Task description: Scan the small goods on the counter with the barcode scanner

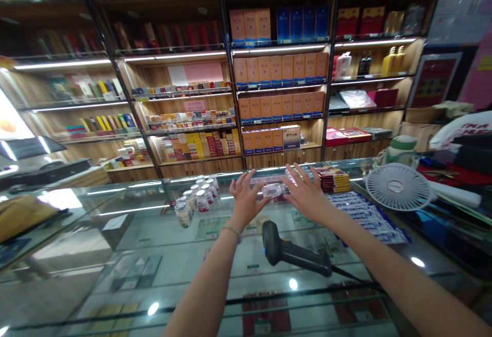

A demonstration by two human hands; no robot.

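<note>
Both of my hands are over the far part of a glass counter [154, 234]. My left hand [247, 201] has its fingers spread, its thumb near the left end of a small clear package [273, 190]. At the package's right end is my right hand [305, 193], fingers also apart. Whether either hand touches the package is hard to tell. A black handheld scanner [294, 255] lies on the glass nearer to me. Left of my hands stand several small jars with white lids [202, 198]. Red and yellow packs [334, 179] are stacked beyond my right hand.
Blue and white packs [367, 216] lie in a row on the right, beside a white fan [397, 186] and a green-lidded container [402, 147]. Shelves with orange boxes [280, 70] and small packs stand behind the counter. The scanner's cable runs right, under my right forearm.
</note>
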